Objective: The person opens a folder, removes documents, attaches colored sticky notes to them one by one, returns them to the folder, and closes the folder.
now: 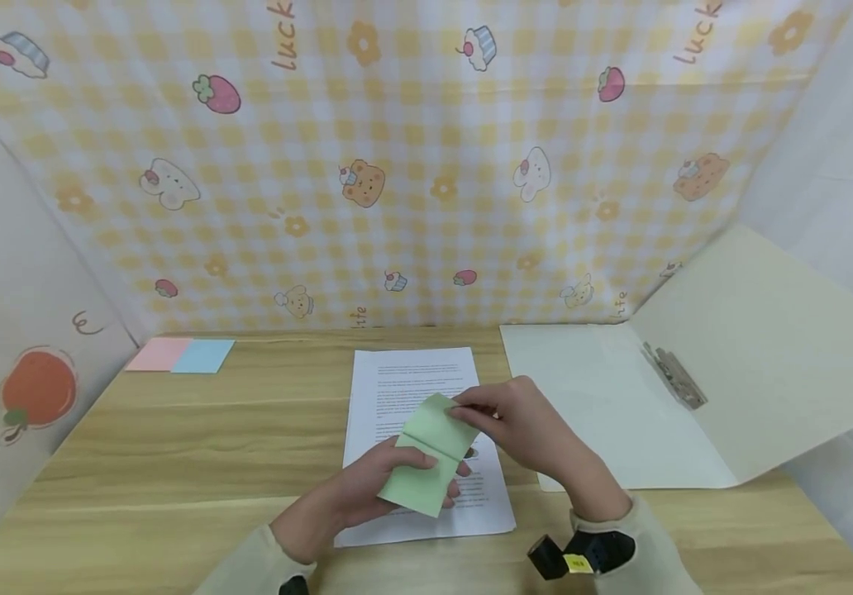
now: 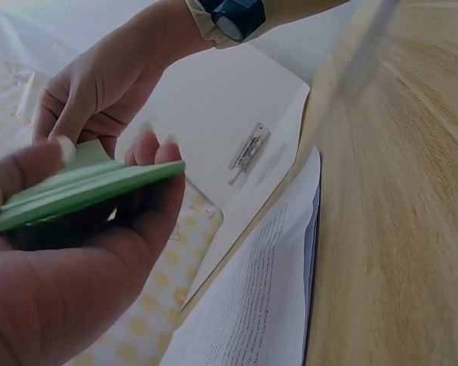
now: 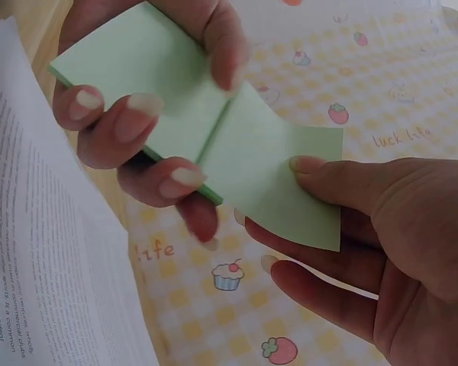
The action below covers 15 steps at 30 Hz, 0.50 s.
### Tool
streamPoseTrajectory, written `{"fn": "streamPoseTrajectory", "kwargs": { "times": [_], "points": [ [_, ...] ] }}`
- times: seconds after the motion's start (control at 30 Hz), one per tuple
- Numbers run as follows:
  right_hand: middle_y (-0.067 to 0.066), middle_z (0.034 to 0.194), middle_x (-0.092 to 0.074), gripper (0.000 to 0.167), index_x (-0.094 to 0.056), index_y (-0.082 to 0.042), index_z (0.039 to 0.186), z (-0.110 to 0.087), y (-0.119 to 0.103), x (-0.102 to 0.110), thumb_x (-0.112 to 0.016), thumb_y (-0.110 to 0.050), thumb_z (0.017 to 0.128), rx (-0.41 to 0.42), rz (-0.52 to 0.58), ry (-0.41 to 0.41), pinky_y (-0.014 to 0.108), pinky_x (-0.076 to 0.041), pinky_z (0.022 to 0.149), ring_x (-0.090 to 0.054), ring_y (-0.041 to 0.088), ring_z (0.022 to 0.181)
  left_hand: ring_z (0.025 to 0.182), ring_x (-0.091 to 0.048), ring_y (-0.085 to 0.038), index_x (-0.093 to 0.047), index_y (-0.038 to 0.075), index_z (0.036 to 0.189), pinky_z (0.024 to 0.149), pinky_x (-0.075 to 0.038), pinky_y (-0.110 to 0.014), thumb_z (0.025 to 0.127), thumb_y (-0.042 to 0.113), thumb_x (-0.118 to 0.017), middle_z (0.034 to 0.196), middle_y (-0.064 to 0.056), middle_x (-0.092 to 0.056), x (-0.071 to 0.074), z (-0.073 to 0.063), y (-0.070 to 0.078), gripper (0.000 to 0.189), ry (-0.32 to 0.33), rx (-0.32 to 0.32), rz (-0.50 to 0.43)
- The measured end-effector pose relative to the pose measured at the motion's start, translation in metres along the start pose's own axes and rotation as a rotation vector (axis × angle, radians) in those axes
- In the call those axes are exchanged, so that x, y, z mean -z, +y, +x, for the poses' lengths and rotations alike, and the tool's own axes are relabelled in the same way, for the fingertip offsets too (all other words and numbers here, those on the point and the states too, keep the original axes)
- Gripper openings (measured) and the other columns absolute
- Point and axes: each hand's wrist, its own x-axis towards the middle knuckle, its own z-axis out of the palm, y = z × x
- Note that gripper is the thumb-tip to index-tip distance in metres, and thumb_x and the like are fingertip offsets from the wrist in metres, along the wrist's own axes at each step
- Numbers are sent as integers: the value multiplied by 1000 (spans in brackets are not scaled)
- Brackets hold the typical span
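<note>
A pad of green sticky notes lies in my left hand, thumb on top and fingers curled round its edge. My right hand pinches the far end of the top green note between thumb and fingers. That note is lifted and bends away from the pad; in the right wrist view its near edge still meets the pad's edge. Both hands are above a stack of printed paper. In the left wrist view the pad appears edge-on, with a dark underside.
An open white folder with a metal clip lies at the right, its cover raised against the wall. A pink sticky note pad and a blue one sit at the table's back left. A patterned cloth hangs behind.
</note>
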Motion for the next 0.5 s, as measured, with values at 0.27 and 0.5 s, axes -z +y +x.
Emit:
{"fn": "streamPoseTrajectory", "kwargs": {
  "times": [0.27, 0.5],
  "points": [
    [0, 84, -77, 10, -79, -8, 96, 1, 5, 1, -69, -12, 95, -45, 16, -18, 18, -55, 63, -64, -1, 68, 97, -67, -19, -33, 2, 149, 90, -57, -35, 95, 7, -47, 120, -9, -65, -1, -1, 1, 57, 87, 41, 26],
    [3, 86, -78, 12, -79, -5, 99, 0, 9, 4, -70, -10, 95, -60, 20, 6, 19, -55, 62, -65, 0, 68, 96, -67, -19, -34, 1, 148, 90, -56, -35, 93, 6, -48, 122, -9, -64, -2, -2, 2, 57, 92, 58, 23]
  ]
}}
